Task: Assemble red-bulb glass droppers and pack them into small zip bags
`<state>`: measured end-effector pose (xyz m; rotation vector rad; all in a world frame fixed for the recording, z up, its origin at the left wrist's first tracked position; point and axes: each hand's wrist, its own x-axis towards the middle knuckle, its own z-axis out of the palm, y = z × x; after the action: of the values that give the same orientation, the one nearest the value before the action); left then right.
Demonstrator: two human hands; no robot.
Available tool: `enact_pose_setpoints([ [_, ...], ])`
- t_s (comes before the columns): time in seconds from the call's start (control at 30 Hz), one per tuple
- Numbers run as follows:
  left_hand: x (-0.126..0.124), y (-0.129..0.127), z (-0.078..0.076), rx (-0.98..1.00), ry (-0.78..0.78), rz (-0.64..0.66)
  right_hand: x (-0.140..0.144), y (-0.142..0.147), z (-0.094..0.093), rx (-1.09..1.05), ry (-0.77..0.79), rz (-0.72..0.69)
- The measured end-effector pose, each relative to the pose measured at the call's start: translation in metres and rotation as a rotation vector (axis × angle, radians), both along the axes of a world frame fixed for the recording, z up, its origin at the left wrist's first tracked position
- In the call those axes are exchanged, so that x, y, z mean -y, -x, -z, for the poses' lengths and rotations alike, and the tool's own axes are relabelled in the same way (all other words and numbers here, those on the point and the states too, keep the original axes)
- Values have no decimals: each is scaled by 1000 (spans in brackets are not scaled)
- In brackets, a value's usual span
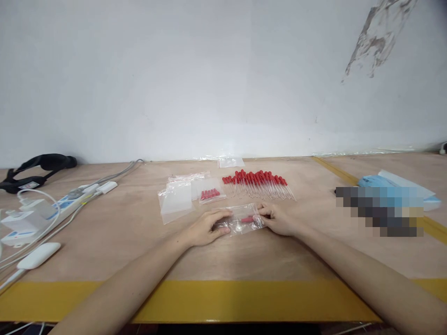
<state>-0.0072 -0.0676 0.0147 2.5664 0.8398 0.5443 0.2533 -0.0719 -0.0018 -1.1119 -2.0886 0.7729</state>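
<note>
A clear bag (236, 220) lies between the 2 hands, a red piece (247, 219) showing nearer the right hand (274, 218), which pinches that end. The left hand (209, 227) spreads thumb and fingers apart at the opposite end.

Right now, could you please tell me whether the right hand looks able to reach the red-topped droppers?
Probably yes: the droppers lie just beyond the right hand with nothing visible between, though it would likely have to release the clear bag first.
</note>
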Motion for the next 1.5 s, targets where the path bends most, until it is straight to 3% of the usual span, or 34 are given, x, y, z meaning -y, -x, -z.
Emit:
enact_pose_setpoints([
  [0.13,2,0,-1,30,14,-16,-6,-10,-2,4,61,-21],
  [0.3,4,0,-4,60,54,-15,-34,-17,-13,63,22,399],
  [0.47,2,0,-4,67,70,-1,-77,17,-29,194,-81,638],
  [0.63,-1,5,0,79,98,31,-114,58,-28,208,-51,758],
  [0.83,-4,5,2,84,22,88,-133,69,-24,199,38,807],
  [0.97,-5,4,1,49,-14,119,-128,64,-35,173,57,785],
  [1.1,-5,5,1,23,-27,124,-103,37,-41,119,6,741],
  [1.17,-5,5,1,15,-30,121,-86,15,-33,-18,-34,721],
  [1.3,-4,5,1,11,-24,98,-51,-20,-6,-395,93,610],
  [1.4,-4,4,0,14,-21,102,-32,-22,9,-588,186,629],
  [1.5,-3,3,0,20,-20,96,-21,-9,11,-749,286,621],
])
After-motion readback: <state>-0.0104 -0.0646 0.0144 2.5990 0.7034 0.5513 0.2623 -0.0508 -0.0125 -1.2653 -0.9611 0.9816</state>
